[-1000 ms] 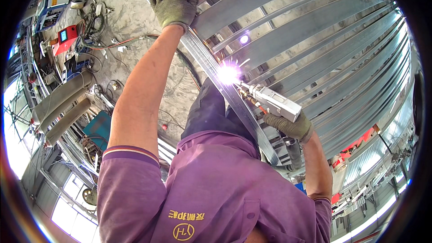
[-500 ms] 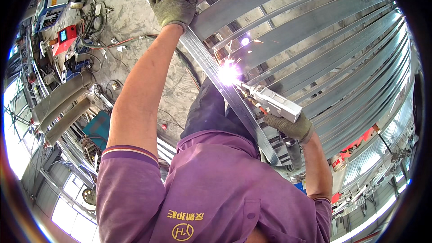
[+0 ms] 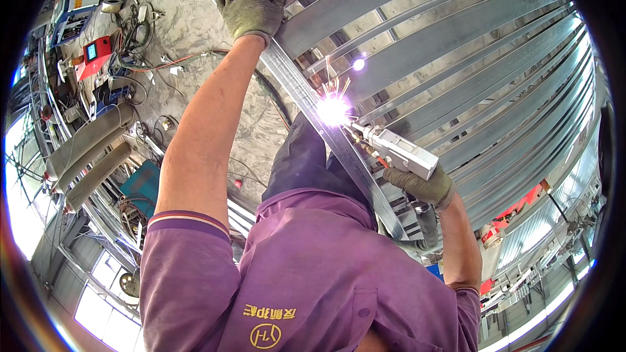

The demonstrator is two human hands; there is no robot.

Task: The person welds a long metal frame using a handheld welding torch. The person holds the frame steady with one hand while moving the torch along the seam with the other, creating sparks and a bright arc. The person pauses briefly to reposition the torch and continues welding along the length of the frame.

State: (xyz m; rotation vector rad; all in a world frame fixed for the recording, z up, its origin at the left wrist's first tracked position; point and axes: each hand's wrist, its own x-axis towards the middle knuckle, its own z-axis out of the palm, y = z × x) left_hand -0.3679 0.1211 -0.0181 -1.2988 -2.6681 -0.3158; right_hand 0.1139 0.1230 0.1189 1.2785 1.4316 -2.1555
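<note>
My right hand (image 3: 427,186), in a grey-green work glove, is wrapped round a silver handheld welding torch (image 3: 401,151). The torch's nozzle points up and left at a bright weld spot (image 3: 333,111), where sparks fly and the glare hides the joint. That spot lies where a slat meets the long metal rail (image 3: 300,91) of a slatted steel panel. My left hand (image 3: 251,10), gloved alike, lies on the rail farther up, its fingers stretched out and slightly apart over the metal. Nothing shows in its grasp.
Many parallel steel slats (image 3: 417,58) fill the right side. A red box with a small screen (image 3: 98,55) stands on the concrete floor at left, near cables and hoses (image 3: 176,62). Large grey tubes (image 3: 91,176) and a teal box (image 3: 141,186) lie nearer on the left.
The sparks have changed shape and now fly more upward. The glow has shifted very slightly; both hands and the torch look nearly unmoved.
</note>
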